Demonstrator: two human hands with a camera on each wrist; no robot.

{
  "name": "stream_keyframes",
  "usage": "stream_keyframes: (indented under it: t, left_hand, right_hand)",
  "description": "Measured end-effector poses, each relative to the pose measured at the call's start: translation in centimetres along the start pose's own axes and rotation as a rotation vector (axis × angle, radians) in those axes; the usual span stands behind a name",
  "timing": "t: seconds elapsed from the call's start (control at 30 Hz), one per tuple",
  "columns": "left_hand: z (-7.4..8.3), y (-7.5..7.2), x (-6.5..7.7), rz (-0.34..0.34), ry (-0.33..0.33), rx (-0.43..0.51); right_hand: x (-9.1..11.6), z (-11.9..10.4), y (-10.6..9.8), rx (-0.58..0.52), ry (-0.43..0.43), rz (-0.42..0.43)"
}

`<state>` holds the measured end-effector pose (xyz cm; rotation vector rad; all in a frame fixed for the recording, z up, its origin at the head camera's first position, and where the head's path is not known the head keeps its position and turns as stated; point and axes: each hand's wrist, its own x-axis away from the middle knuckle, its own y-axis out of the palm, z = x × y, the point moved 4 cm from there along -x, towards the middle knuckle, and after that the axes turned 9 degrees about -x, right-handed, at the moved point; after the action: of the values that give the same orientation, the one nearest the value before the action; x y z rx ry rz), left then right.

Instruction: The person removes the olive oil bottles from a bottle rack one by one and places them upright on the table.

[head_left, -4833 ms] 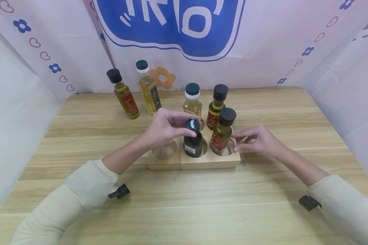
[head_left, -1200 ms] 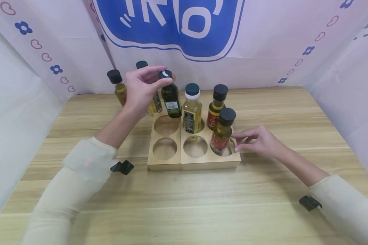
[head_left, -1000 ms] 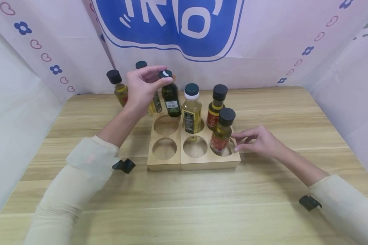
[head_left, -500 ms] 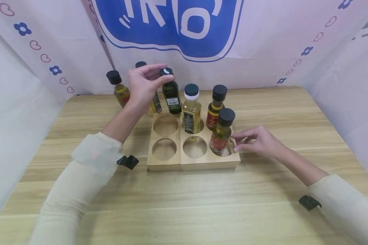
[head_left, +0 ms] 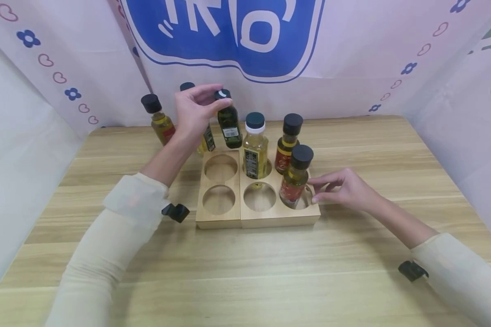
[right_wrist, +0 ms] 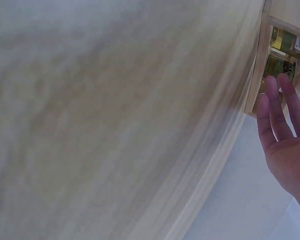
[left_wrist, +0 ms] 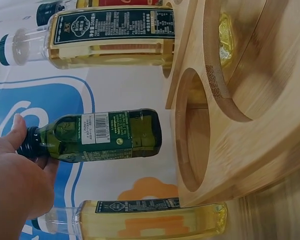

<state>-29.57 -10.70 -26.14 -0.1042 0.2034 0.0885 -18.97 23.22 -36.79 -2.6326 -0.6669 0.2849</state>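
Note:
My left hand (head_left: 196, 106) pinches a dark green olive oil bottle (head_left: 229, 122) by its cap, thumb on the near side. The bottle hangs tilted behind the back-left hole of a wooden bottle rack (head_left: 280, 221). In the left wrist view the bottle's base (left_wrist: 149, 132) points at the rack's round hole, with a gap between. My right hand (head_left: 345, 190) touches the rack's right side beside the front-right bottle (head_left: 293, 186), which has a red label and black cap. The right wrist view shows its fingers (right_wrist: 275, 110) fairly straight against that side.
A clear-yellow oil bottle (head_left: 255, 154) and another red-labelled bottle (head_left: 284, 156) stand in the rack's back row. Behind my left arm, a red-labelled bottle (head_left: 162, 125) and a yellow oil bottle (head_left: 206, 141), partly hidden, stand on the table (head_left: 245, 277). A printed cloth (head_left: 343, 59) hangs behind.
The green bottle has left the rack's front middle hole and moved up, back and left with my left hand. Lately it drifts slightly farther back. My right hand stays in place.

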Motion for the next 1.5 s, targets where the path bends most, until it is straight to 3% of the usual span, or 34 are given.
stream_keyframes:
  t: [0.3, 0.8, 1.23, 1.5]
  left_hand:
    - [-0.8, 0.8, -0.6, -0.007, -0.022, -0.008]
    - [-2.2, 1.7, -1.3, 0.008, -0.126, -0.108]
    - [-2.8, 2.1, -1.6, 0.037, -0.122, -0.111]
    - [-3.1, 2.3, -1.6, 0.008, -0.124, -0.124]
  right_hand:
    - [0.0, 0.0, 0.0, 0.003, -0.011, -0.002]
    - [0.0, 0.2, 0.1, 0.007, -0.018, -0.004]
    - [0.0, 0.1, 0.0, 0.009, -0.008, -0.002]
    - [0.0, 0.1, 0.0, 0.014, 0.002, 0.001]
